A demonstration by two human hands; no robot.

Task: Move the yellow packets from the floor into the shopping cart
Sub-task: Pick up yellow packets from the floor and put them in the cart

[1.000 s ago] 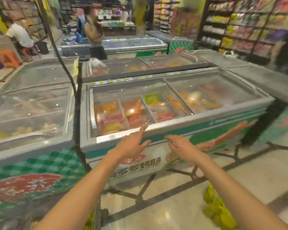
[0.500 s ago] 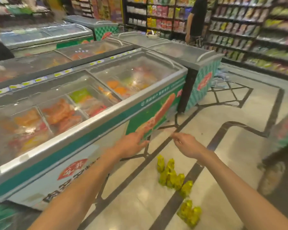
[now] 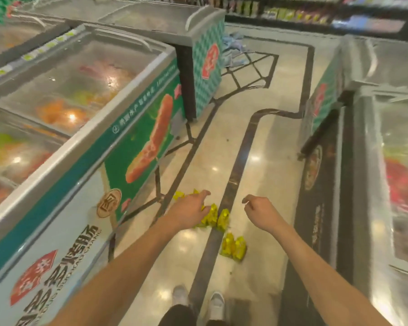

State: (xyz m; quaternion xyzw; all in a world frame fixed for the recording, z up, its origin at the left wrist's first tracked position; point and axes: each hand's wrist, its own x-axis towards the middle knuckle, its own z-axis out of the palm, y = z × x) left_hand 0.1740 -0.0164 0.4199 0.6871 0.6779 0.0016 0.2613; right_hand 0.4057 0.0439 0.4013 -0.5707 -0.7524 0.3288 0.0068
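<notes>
we are holding the left grip [image 3: 191, 209] and right grip [image 3: 262, 211] out empty, both loosely curled; the yellow packets [image 3: 223, 218] are lying on the floor [image 3: 264, 175] in a string from far left to near right, nearest our left grip.

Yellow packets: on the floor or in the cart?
On the floor: the yellow packets lie clustered on the tiles; left hand and right hand hold none; no cart shows.
</notes>
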